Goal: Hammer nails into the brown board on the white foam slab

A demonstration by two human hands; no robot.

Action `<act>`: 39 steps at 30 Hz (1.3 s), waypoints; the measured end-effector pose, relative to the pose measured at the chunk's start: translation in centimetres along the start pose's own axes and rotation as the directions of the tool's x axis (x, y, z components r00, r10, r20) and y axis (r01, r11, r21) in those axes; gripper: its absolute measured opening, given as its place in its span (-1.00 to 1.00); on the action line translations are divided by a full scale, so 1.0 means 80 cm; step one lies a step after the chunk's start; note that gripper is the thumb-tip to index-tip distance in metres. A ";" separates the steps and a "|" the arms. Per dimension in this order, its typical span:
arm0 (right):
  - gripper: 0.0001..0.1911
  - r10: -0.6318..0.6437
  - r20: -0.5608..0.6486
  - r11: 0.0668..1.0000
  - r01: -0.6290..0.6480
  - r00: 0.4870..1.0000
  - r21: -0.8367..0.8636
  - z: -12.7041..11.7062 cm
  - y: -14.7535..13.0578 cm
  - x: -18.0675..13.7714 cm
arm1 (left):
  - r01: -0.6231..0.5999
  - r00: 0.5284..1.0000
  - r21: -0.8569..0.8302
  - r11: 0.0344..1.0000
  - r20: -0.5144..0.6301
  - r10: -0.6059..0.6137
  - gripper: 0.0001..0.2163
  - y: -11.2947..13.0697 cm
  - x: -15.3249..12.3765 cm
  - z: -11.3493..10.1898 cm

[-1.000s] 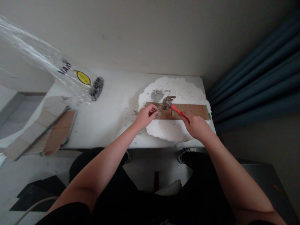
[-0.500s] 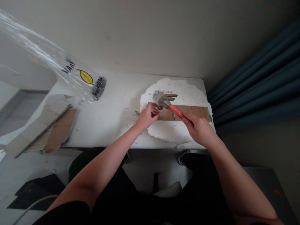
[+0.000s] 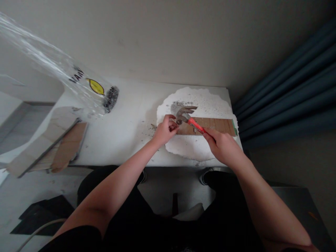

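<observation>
My right hand [image 3: 219, 142] is wrapped round the red handle of a claw hammer [image 3: 195, 124]. The hammer's grey metal head is over the left end of a wood-grained strip [image 3: 215, 126], close to my left fingertips. My left hand [image 3: 166, 129] rests at that same end with thumb and finger pinched; what they hold, if anything, is too small to make out. The strip lies on a ragged-edged white slab [image 3: 189, 148] with grey grit scattered on its upper part.
On the white table [image 3: 126, 122] stands a clear plastic bag [image 3: 89, 82] with dark contents at its base. Brown cardboard pieces [image 3: 69, 147] lean at the table's left edge. Blue-grey curtains [image 3: 288, 84] hang on the right. Black sheets [image 3: 44, 213] lie on the floor.
The hammer head has dipped slightly down and left toward my left fingertips, my right hand moving a little with it. My left hand stays in place.
</observation>
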State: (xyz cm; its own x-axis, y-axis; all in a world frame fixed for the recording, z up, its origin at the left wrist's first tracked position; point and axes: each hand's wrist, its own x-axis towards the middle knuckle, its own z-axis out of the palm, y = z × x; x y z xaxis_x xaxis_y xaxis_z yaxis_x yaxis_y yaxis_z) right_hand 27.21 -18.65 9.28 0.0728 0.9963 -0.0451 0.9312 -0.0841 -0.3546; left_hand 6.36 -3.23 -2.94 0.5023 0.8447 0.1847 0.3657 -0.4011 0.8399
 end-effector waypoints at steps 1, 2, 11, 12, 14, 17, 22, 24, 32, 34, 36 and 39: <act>-0.52 0.003 -0.018 1.000 -0.003 1.000 0.004 0.000 -0.001 0.000 | -0.002 1.000 -0.003 1.000 0.000 0.002 -0.57 -0.001 0.000 0.000; -0.51 0.010 -0.035 1.000 -0.009 0.999 0.006 0.000 -0.002 -0.001 | -0.005 1.000 -0.008 1.000 -0.002 0.005 -0.57 -0.002 0.001 0.000; -0.50 0.021 -0.074 0.999 -0.024 0.997 -0.041 -0.001 -0.006 -0.003 | -0.038 0.999 0.000 0.999 -0.006 0.038 -0.57 -0.004 0.000 0.002; -0.50 0.020 -0.069 0.999 -0.024 0.997 -0.047 0.000 -0.006 -0.003 | -0.042 0.999 0.007 0.999 -0.008 0.042 -0.56 -0.004 0.000 0.002; -0.52 0.020 -0.021 0.996 -0.022 1.000 -0.081 0.002 -0.008 -0.003 | -0.048 0.999 0.033 0.998 -0.015 0.049 -0.55 -0.004 0.000 0.002; -0.52 0.016 0.019 0.993 -0.013 1.000 -0.117 0.006 -0.008 -0.004 | -0.048 0.999 0.056 0.997 -0.019 0.049 -0.53 -0.004 0.000 0.003; -0.50 0.002 -0.009 0.994 -0.003 1.000 -0.111 0.008 -0.006 -0.006 | -0.059 0.998 0.049 0.997 -0.005 0.059 -0.52 -0.008 0.000 0.003; -0.52 0.004 0.021 0.993 -0.001 1.000 -0.121 0.009 -0.005 -0.006 | -0.058 0.998 0.060 0.996 -0.012 0.059 -0.50 -0.009 0.000 0.003; -0.51 0.013 -0.013 0.999 -0.014 1.000 -0.047 0.009 -0.003 -0.006 | -0.090 0.996 0.006 0.996 -0.002 0.090 -0.51 -0.015 0.000 0.005; -0.52 0.004 0.026 0.999 -0.003 1.000 -0.033 0.012 0.000 -0.005 | -0.105 0.994 -0.012 0.994 -0.018 0.105 -0.48 -0.016 0.001 0.003; -0.53 -0.004 0.025 1.000 0.004 1.000 0.002 0.016 0.004 -0.005 | -0.125 0.991 -0.042 0.991 -0.054 0.123 -0.47 -0.016 0.002 -0.001; -0.51 0.014 -0.030 1.000 -0.013 0.999 0.020 0.019 0.007 -0.006 | -0.144 0.982 -0.086 0.986 -0.139 0.131 -0.53 -0.017 0.003 -0.008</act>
State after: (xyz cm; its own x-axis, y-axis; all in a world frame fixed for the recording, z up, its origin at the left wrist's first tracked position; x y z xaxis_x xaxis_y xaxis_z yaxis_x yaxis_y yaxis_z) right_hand 27.16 -19.23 7.70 0.0964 0.9951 -0.0221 0.9227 -0.0977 -0.3729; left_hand 5.50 -2.24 -3.68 0.4324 0.8258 0.3620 0.2209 -0.4862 0.8454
